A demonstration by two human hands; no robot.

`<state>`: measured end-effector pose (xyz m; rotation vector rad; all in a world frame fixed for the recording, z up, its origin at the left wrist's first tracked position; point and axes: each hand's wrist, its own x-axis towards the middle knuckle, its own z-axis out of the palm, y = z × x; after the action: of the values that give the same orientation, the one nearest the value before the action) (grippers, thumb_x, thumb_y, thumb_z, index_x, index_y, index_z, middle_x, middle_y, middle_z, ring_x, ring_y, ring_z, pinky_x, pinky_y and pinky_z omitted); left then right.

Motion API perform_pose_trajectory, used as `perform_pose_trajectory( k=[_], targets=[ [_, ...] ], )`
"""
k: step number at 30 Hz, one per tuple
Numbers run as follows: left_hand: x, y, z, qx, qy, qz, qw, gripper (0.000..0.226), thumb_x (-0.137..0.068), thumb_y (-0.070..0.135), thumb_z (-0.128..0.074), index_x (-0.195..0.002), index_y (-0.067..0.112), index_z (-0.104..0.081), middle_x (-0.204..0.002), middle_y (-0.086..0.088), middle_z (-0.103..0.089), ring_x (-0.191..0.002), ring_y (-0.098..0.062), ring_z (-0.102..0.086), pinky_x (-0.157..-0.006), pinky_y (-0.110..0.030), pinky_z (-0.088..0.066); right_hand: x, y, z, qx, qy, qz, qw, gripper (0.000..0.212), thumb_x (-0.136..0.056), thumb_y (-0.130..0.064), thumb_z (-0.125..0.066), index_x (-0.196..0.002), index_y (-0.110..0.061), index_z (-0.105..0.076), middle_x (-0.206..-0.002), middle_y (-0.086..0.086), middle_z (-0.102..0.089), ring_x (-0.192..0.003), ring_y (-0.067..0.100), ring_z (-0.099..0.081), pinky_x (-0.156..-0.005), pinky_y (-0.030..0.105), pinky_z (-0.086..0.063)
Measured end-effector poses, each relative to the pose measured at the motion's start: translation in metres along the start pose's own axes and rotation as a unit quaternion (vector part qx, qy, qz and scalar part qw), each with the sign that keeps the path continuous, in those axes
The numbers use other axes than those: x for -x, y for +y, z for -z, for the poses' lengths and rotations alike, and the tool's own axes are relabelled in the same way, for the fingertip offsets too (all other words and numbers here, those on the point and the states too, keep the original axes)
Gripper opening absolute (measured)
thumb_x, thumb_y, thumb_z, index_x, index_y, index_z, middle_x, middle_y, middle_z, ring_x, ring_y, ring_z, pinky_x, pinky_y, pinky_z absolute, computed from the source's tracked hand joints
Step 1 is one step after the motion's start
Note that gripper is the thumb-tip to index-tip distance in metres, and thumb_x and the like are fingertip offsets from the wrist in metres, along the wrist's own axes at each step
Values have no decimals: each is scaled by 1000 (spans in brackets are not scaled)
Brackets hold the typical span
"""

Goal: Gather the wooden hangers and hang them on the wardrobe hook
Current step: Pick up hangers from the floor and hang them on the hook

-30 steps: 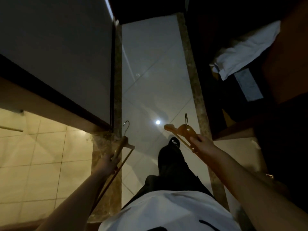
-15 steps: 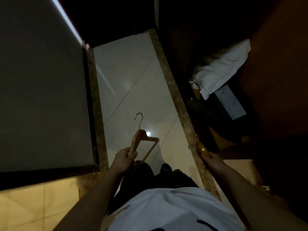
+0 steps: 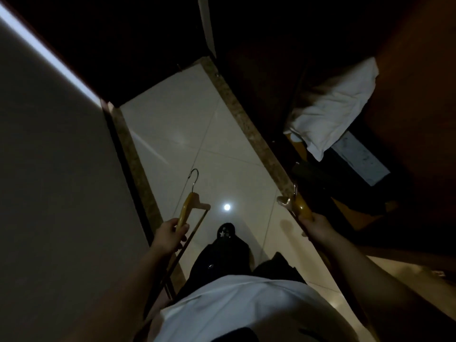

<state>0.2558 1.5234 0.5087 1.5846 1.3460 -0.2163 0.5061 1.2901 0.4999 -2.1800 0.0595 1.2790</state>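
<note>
Over pale floor [image 3: 185,134], we've got L hand [image 3: 170,234] at 7 o'clock, fingers curled round L hanger [image 3: 188,206], hook pointing 12. R hand [image 3: 318,228] at 4 o'clock grips R hanger [image 3: 299,206]. White cloth [image 3: 333,112] lies at 2.

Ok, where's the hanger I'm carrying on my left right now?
In the head view, that wooden hanger sits lower centre-left, gripped by the left hand, over the pale floor tiles, left of the dark shoe.

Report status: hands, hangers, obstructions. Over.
Left hand grips one wooden hanger. Right hand grips the second hanger. Neither hung yet. White bundle right, off the tiled floor.
</note>
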Motion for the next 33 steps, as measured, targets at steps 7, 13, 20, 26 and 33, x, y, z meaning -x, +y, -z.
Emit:
perform_pose_trajectory(
  k=[7, 13, 20, 26, 33],
  targets=[
    [-78, 79, 35, -81, -63, -84, 991, 11, -93, 14, -53, -94, 4, -58, -72, -11, -55, -61, -19, -51, -51, -25, -42, -5, -76, -3, -67, 22, 5, 998, 28, -93, -14, -52, -117, -2, -55, -81, 10, -55, -71, 20, -53, -62, 28, -43],
    [-117, 178, -2, -95, -134, -144, 976, 8, -94, 11, -50, -94, 3, -51, -69, -8, -50, -53, -18, -48, -50, -27, -42, -19, -101, 45, -157, 112, 18, 981, 23, -93, -6, -50, -110, 8, -57, -107, 29, -63, -82, 32, -62, -58, 22, -47],
    [-123, 293, -76, -44, -195, -191, 961, 11, -94, 15, -50, -97, 5, -50, -75, -9, -57, -55, -17, -55, -51, -25, -47, -46, -129, 122, -343, 147, 16, 928, 19, -98, -24, -40, -110, -15, -52, -83, 10, -58, -74, 20, -56, -69, 32, -47],
    [-116, 364, -136, -44, -239, -272, 931, 12, -91, 9, -55, -100, 7, -46, -79, -6, -56, -62, -15, -58, -45, -14, -47, -54, -158, 171, -505, 209, 15, 838, 7, -98, -15, -44, -101, -19, -49, -87, 6, -59, -85, 18, -58, -91, 41, -48],
    [-97, 385, -189, -82, -313, -339, 883, 34, -84, 10, -66, -110, 9, -43, -84, 1, -62, -81, -14, -63, -70, -24, -54, -59, -173, 184, -629, 207, 6, 750, 4, -94, -10, -52, -96, -12, -49, -90, 6, -56, -92, 20, -58, -87, 47, -51]
  ],
)
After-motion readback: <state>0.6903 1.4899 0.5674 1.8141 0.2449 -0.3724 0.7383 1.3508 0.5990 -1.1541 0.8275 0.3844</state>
